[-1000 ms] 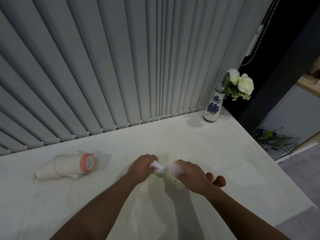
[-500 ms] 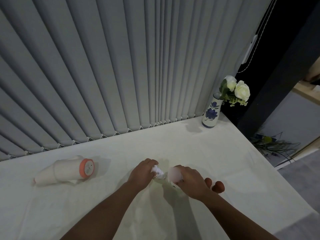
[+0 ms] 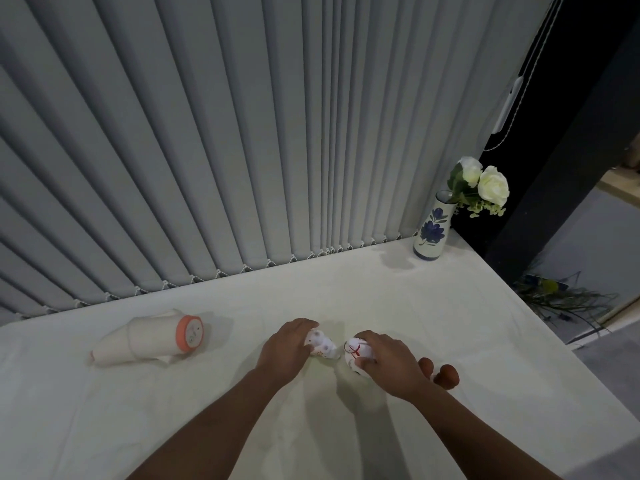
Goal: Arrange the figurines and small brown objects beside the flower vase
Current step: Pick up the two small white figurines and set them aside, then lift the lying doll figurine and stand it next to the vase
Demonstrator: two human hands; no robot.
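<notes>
Fingers of the left hand curled round one white figurine; the right hand clasped another figurine. Brown objects lay just right; the flower vase stood far right, nearer the right hand.

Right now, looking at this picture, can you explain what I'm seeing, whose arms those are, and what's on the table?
The camera sits on a person's head, looking down, so the arms are theirs. No machine is involved. The left hand grips a small white figurine; the right hand grips another white figurine with red marks. Two small brown objects lie just right of that hand. On the white table, a cream pouch with an orange-rimmed end lies on its side at the left. A flower vase stands in the far corner by the blinds.
</notes>
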